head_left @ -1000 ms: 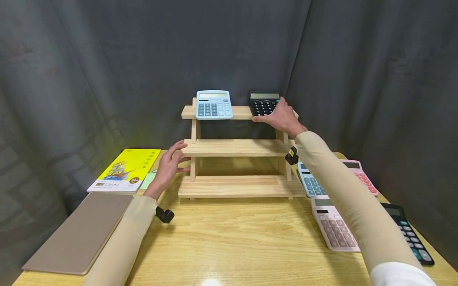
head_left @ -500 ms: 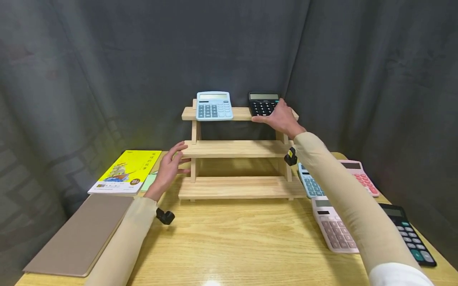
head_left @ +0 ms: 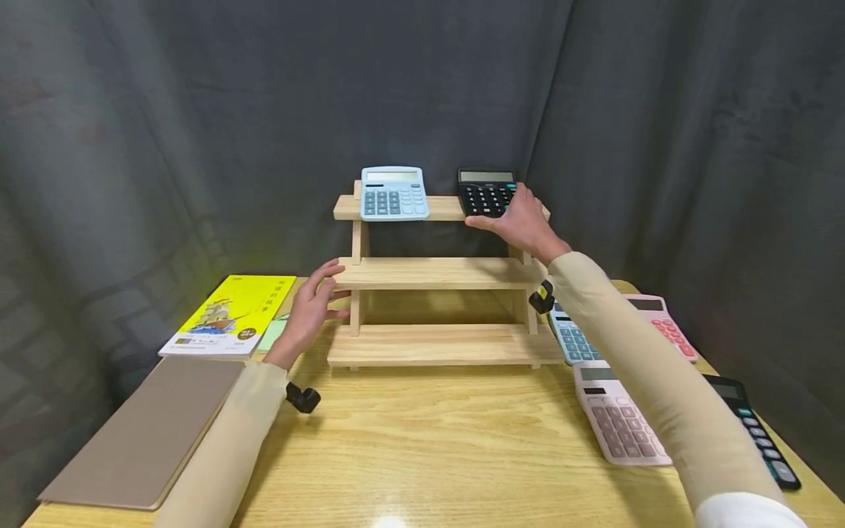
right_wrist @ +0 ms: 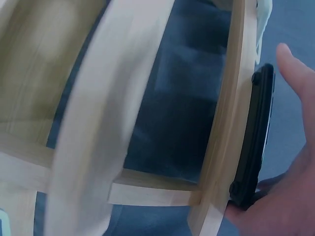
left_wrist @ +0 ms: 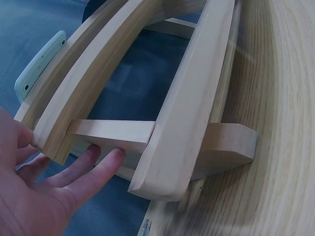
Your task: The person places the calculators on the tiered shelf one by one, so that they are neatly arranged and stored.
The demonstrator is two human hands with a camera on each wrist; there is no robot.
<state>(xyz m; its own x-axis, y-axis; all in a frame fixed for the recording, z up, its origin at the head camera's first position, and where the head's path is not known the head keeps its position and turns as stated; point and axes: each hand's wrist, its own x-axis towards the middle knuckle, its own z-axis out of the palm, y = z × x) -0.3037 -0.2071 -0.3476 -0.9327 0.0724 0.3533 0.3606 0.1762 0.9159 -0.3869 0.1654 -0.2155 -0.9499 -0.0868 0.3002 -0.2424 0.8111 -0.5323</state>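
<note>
A three-tier wooden shelf (head_left: pixel 436 273) stands at the back of the table. On its top board lie a light blue calculator (head_left: pixel 394 193) at the left and a black calculator (head_left: pixel 484 195) at the right. My right hand (head_left: pixel 523 218) rests on the black calculator's right end, thumb along its front edge. In the right wrist view the black calculator (right_wrist: pixel 256 137) is edge-on against the shelf board (right_wrist: pixel 224 123), and a straight finger hovers beside it. My left hand (head_left: pixel 310 308) touches the left end of the shelf (left_wrist: pixel 187 113) with straight fingers (left_wrist: pixel 98 172).
A yellow book (head_left: pixel 231 314) and a brown notebook (head_left: pixel 148 429) lie at the left. At the right, a blue calculator (head_left: pixel 573 341), two pink ones (head_left: pixel 667 328) (head_left: pixel 620 424) and a black one (head_left: pixel 755 433) lie on the wooden table (head_left: pixel 429 447). Dark curtain hangs behind.
The black calculator has shifted slightly left on the top board and my right forearm has sunk a little. The left hand has stayed put.
</note>
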